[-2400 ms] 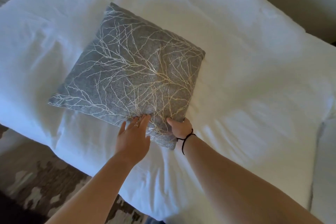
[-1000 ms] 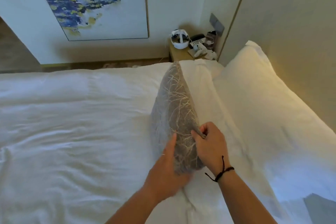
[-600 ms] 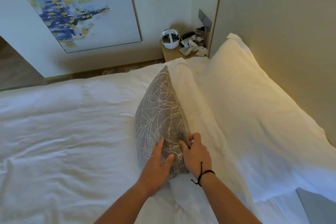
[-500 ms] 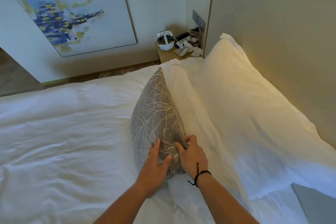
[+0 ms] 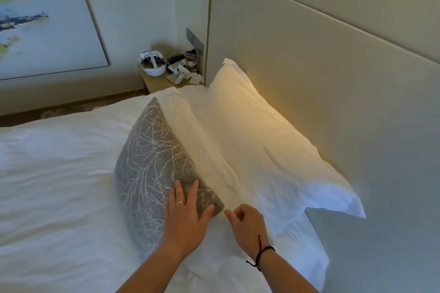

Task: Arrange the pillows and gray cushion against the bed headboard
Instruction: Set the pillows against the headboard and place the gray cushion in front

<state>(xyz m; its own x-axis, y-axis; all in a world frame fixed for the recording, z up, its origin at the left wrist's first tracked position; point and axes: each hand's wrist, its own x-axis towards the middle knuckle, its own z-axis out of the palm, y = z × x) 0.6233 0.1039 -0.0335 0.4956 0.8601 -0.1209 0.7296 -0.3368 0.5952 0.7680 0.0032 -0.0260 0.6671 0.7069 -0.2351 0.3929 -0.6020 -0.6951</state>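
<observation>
The gray cushion (image 5: 148, 164) with a pale branch pattern stands on edge on the bed, leaning against a white pillow (image 5: 202, 150). A second white pillow (image 5: 266, 140) leans behind it on the beige headboard (image 5: 333, 74). My left hand (image 5: 185, 211) lies flat with straight fingers on the cushion's near face. My right hand (image 5: 247, 223), with a black wrist cord, hovers just right of the cushion's near corner, fingers loosely curled and holding nothing.
White bedding (image 5: 52, 185) spreads to the left. A wooden nightstand (image 5: 157, 81) at the far side of the bed carries a white headset (image 5: 153, 66), a phone and small items. A framed painting (image 5: 42, 19) hangs on the far wall.
The cushion went from flat on the bed to standing against the pillows. My right hand has let go of its edge and pulled back; my left hand now presses flat on it.
</observation>
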